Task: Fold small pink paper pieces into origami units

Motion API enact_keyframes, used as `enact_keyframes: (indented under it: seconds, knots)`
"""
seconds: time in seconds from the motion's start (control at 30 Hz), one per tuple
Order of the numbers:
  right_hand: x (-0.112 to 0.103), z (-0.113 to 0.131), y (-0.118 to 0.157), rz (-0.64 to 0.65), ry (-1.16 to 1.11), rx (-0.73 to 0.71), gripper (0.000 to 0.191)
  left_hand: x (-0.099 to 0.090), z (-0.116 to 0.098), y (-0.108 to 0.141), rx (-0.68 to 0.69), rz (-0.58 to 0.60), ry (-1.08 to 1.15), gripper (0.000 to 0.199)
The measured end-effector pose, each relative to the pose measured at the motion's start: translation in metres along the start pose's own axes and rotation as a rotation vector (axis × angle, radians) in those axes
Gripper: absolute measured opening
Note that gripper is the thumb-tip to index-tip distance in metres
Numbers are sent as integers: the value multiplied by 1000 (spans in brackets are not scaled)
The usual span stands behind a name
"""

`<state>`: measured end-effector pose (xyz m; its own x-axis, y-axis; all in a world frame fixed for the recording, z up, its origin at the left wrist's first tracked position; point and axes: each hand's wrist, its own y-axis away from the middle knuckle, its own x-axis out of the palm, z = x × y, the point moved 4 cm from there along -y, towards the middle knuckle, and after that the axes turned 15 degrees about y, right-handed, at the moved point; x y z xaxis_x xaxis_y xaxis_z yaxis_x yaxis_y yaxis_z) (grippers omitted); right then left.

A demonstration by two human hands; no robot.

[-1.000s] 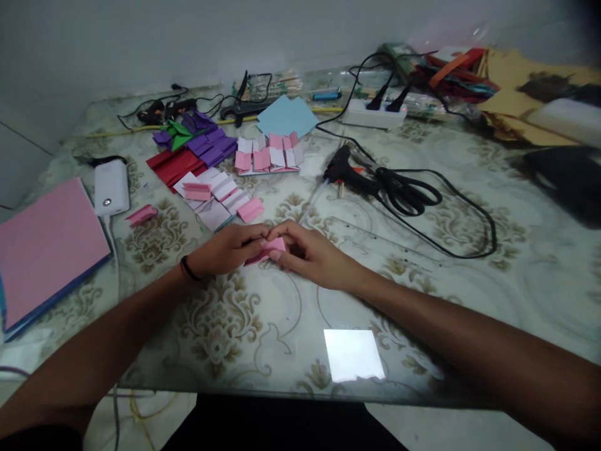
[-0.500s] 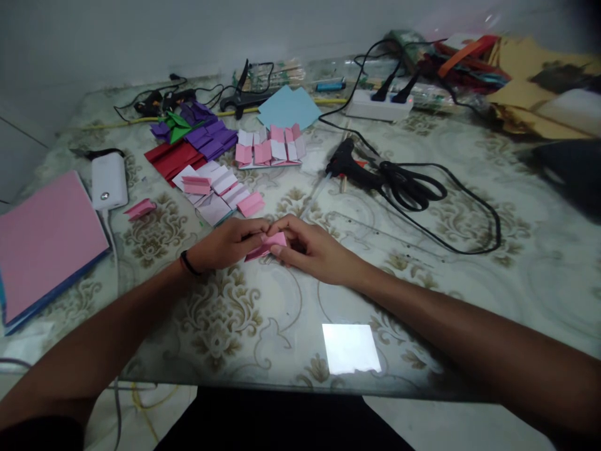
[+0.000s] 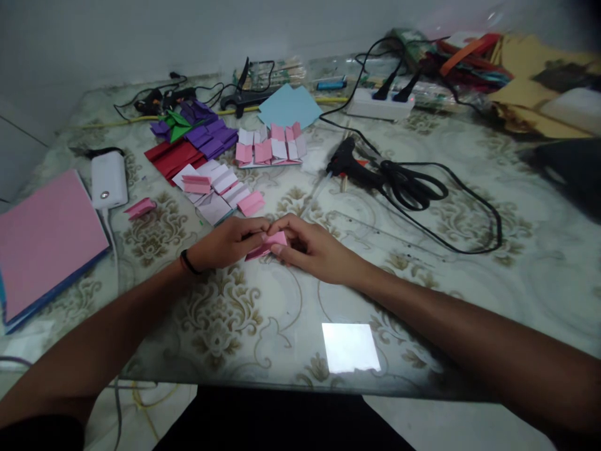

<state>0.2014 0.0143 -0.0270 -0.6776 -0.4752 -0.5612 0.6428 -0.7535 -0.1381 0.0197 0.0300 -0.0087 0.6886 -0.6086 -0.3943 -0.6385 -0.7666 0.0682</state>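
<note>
A small folded piece of pink paper (image 3: 277, 238) is pinched between both hands over the middle of the table. My left hand (image 3: 233, 241) grips its left end, thumb on top. My right hand (image 3: 317, 250) holds the other end between thumb and fingers, and the fingertips of both hands meet at the far edge. Just beyond lie folded white and pink paper pieces (image 3: 218, 185), and a second row of pink and white folded pieces (image 3: 271, 147). One loose pink folded piece (image 3: 141, 208) rests to the left.
Right of centre lies a black glue gun (image 3: 350, 164) with a coiled cable. A white power strip (image 3: 380, 104) stands behind it. Light blue sheets (image 3: 290, 108), red folded paper (image 3: 176, 160) and purple folded paper (image 3: 211, 139) lie farther back. On the left are a white power bank (image 3: 109, 180) and pink sheets (image 3: 51, 241).
</note>
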Motion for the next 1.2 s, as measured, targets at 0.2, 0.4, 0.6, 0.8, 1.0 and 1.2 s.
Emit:
enact_keyframes:
  seconds: [0.2, 0.4, 0.6, 0.8, 1.0, 1.2]
  knots:
    - [-1, 1, 0, 1, 10, -3, 23, 0, -1, 0, 9, -13, 5, 24]
    - [-1, 2, 0, 3, 16, -7, 21, 1, 0, 1, 31, -2, 19, 23]
    - [-1, 3, -1, 2, 13, -3, 21, 1, -1, 1, 24, -11, 43, 18]
    - [-1, 3, -1, -4, 13, -10, 21, 2, -3, 1, 24, -14, 49, 17]
    - [-2, 3, 0, -3, 12, -11, 22, 3, -3, 1, 25, -15, 56, 15]
    - [-2, 4, -1, -4, 19, -13, 22, 2, -4, 0, 19, -19, 56, 16]
